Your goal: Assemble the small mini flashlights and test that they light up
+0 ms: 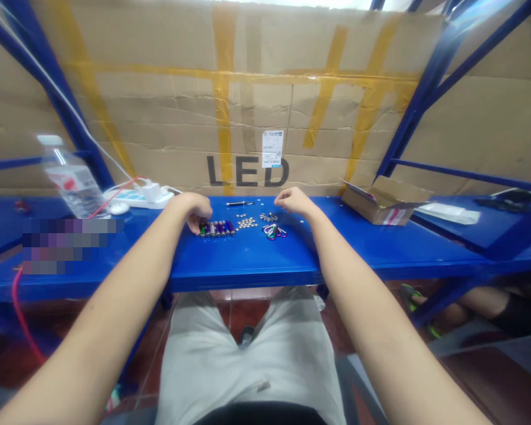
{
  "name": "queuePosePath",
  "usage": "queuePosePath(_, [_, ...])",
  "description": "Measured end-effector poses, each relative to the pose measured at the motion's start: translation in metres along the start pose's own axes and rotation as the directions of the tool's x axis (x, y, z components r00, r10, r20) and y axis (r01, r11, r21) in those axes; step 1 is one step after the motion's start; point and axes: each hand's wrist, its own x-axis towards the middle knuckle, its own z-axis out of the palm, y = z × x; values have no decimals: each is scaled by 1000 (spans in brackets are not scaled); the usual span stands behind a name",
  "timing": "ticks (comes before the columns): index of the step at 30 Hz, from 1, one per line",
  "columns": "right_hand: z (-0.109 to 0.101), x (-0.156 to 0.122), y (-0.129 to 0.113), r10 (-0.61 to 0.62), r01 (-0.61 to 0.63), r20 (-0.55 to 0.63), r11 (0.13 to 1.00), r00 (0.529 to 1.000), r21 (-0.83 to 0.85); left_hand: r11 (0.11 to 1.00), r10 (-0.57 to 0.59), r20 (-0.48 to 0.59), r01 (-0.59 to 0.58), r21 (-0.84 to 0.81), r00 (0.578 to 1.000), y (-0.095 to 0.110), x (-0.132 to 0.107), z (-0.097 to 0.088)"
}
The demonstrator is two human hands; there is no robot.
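Note:
Both my arms reach forward onto a blue metal shelf (248, 260). My left hand (193, 208) is curled, its fingers down at the left end of a row of small coloured cylinders (216, 228). My right hand (294, 201) hovers with bent fingers just behind a cluster of small carabiner clips (274, 231) and small silver parts (269, 217). A pile of small round silver pieces (246, 222) lies between the hands. A thin metal tool (239, 203) rests behind them. Whether either hand pinches something is hidden.
A plastic water bottle (73, 180) stands at the left, beside a white power strip with a plug (139, 195) and a red cable (20, 307). A small open cardboard box (384, 200) sits at the right. A big "LED" carton (248, 118) walls the back.

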Motion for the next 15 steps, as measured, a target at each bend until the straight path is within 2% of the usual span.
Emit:
queuePosePath(2, [7,5,5,-37,35,-15,994,999,-102,999,17,-47,-15,41,999,3,2,3])
queuePosePath(5, [15,10,11,-12,24,64,983,998,-183,996,40,-85,-34,77,996,6,5,6])
queuePosePath(12, [22,16,21,-31,62,168,982,985,-179,995,35,-131,-22,95,991,6,10,4])
queuePosePath(15, [23,18,22,-16,43,144,982,989,-186,997,44,-192,-30,77,980,2,17,2])
